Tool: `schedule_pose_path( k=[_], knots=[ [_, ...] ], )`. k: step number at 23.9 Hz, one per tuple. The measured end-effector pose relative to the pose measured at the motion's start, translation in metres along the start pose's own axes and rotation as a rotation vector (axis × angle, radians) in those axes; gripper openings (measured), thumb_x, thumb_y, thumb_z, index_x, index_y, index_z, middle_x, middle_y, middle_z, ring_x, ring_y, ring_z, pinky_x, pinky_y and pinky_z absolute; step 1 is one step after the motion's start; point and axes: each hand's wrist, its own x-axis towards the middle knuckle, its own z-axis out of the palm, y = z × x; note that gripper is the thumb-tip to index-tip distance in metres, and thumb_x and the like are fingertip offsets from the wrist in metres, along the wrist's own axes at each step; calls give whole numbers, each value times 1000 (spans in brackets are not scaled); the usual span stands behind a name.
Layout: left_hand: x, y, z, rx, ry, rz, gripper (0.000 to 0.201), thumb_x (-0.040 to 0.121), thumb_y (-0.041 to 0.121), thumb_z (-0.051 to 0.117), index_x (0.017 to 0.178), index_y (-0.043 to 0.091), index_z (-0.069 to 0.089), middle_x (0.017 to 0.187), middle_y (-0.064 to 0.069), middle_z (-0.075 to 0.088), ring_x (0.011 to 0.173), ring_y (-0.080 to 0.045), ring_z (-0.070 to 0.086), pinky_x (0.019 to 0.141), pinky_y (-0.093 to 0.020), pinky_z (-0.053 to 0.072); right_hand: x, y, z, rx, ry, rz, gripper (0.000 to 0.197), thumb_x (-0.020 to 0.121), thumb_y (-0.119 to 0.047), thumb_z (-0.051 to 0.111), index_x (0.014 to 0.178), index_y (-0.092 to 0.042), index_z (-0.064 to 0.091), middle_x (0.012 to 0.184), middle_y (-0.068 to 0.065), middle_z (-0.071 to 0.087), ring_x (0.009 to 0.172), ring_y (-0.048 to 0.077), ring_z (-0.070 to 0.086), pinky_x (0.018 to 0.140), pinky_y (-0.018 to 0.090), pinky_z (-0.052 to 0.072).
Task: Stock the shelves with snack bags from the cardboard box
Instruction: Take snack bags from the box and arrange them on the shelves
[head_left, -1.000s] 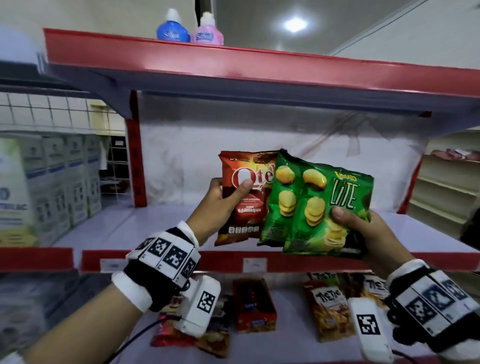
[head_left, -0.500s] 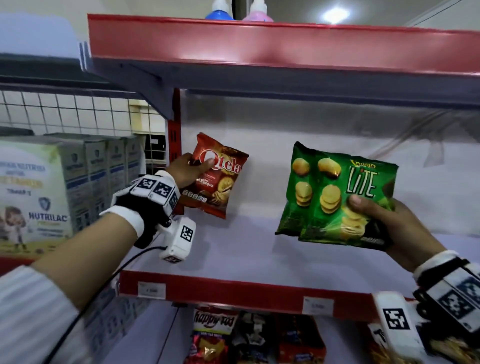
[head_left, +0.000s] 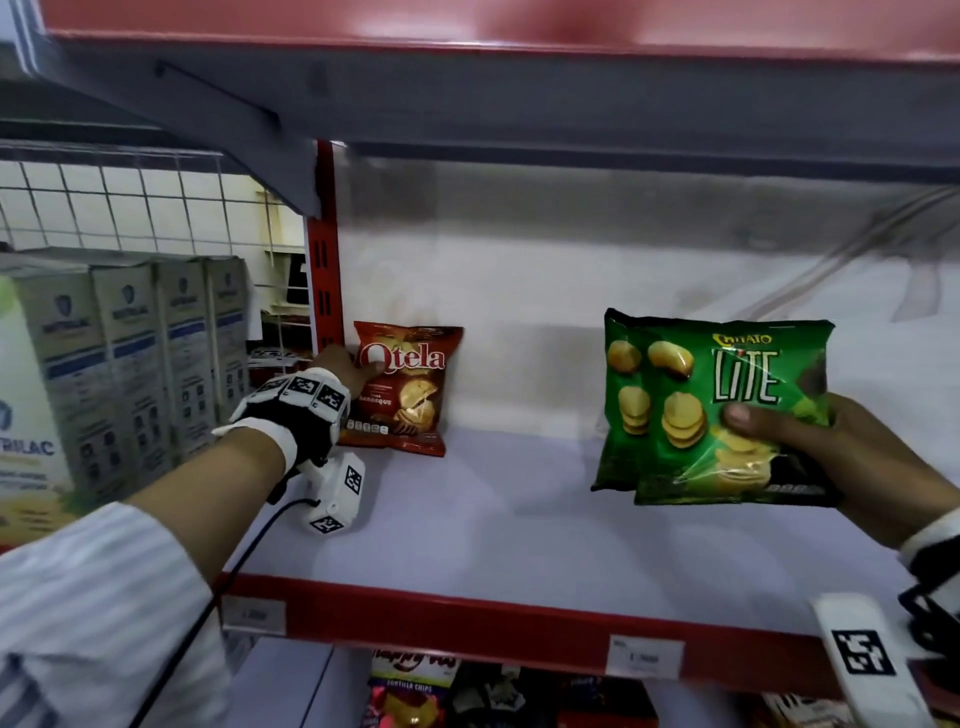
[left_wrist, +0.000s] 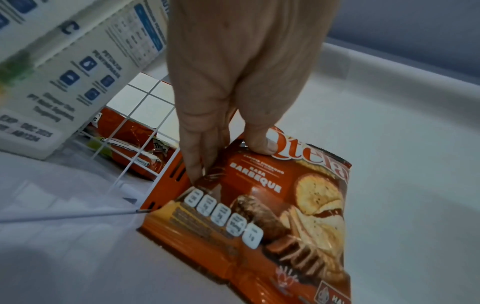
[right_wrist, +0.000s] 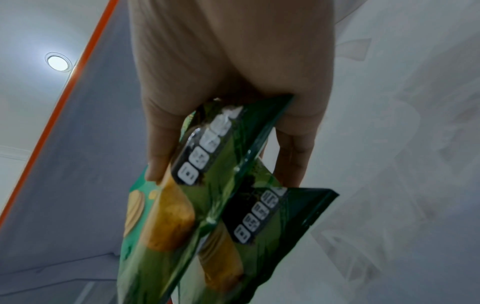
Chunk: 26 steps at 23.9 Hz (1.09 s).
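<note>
A red Qtela barbeque snack bag (head_left: 405, 387) (left_wrist: 262, 205) stands upright at the back left corner of the white shelf (head_left: 519, 509), beside the red upright post. My left hand (head_left: 345, 371) (left_wrist: 231, 148) pinches its left edge, thumb on the front and fingers behind. My right hand (head_left: 810, 447) (right_wrist: 226, 156) holds two green Chitato Lite bags (head_left: 711, 410) (right_wrist: 207, 216) together in the air over the right part of the shelf, thumb on the front bag. The cardboard box is out of view.
White milk cartons (head_left: 130, 364) fill the neighbouring bay behind a wire grid (head_left: 156, 208). A red-edged shelf (head_left: 519, 41) hangs close overhead. The lower shelf holds several snack bags (head_left: 415, 691). Bare white shelf surface stretches between the red bag and the green bags.
My left hand carried the red bag back and down from mid-air until it stands at the shelf's back left corner. The right hand with the green bags stayed about level.
</note>
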Motion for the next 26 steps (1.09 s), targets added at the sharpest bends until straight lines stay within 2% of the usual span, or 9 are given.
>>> schedule_pose_path(
  k=[5, 8, 10, 12, 14, 16, 19, 23, 26],
  knots=[
    [-4, 1, -3, 57, -35, -16, 53, 93, 39, 55, 127, -1, 54, 127, -25, 58, 116, -40, 55, 93, -37, 42, 3, 3, -5, 12, 16, 13, 39, 66, -23, 71, 103, -11, 72, 100, 10, 74, 88, 28, 72, 63, 27, 57],
    [-21, 25, -18, 313, 7, -73, 73, 93, 56, 41, 128, -8, 48, 132, -30, 50, 123, -43, 47, 102, -43, 39, 3, 0, 1, 35, -13, 11, 35, 64, -26, 73, 98, -17, 75, 101, 9, 74, 89, 26, 72, 64, 26, 57],
    [-43, 62, -29, 308, -18, 61, 74, 93, 61, 35, 121, -5, 57, 122, -30, 57, 115, -42, 53, 98, -41, 43, 4, -3, 6, 52, -30, 9, 39, 63, -29, 73, 100, -17, 74, 103, 9, 74, 91, 27, 72, 65, 27, 57],
    [-74, 102, -31, -43, -272, 250, 56, 93, 58, 36, 112, 11, 59, 104, -17, 64, 94, -30, 61, 81, -34, 47, 6, -7, 12, 74, -38, 3, 45, 62, -30, 74, 104, -13, 72, 104, 9, 73, 92, 27, 71, 66, 28, 57],
    [-108, 139, -27, -359, -619, 290, 55, 94, 55, 33, 129, 15, 47, 113, -6, 61, 99, -21, 60, 81, -29, 50, 10, -11, 19, 93, -57, -8, 47, 62, -30, 74, 105, -12, 71, 104, 10, 73, 93, 27, 71, 67, 29, 57],
    [-122, 163, -14, -454, -771, 329, 53, 96, 53, 29, 131, 15, 45, 121, -6, 59, 109, -24, 59, 87, -31, 51, 13, -16, 24, 112, -74, -18, 43, 61, -32, 75, 101, -15, 73, 105, 11, 73, 93, 28, 71, 68, 30, 57],
    [-117, 180, 9, -488, -757, 396, 48, 97, 44, 38, 128, 10, 51, 120, -11, 63, 106, -27, 62, 87, -35, 52, 22, -26, 21, 126, -76, -29, 41, 62, -35, 77, 98, -15, 75, 105, 11, 73, 93, 27, 71, 68, 29, 57],
    [-89, 180, 35, -576, -569, 366, 36, 91, 36, 58, 118, 13, 56, 118, -12, 65, 87, -18, 67, 70, -27, 58, 47, -25, 3, 16, 30, -9, 42, 70, -36, 76, 104, -11, 72, 102, 7, 74, 92, 21, 71, 81, 33, 56],
    [-67, 169, 61, -519, -477, 278, 35, 86, 29, 68, 116, 16, 56, 121, -12, 64, 99, -26, 65, 84, -41, 57, 68, -12, -12, 35, 203, 115, 36, 79, -20, 67, 110, -3, 67, 92, 11, 73, 78, 26, 69, 82, 38, 54]
  ],
)
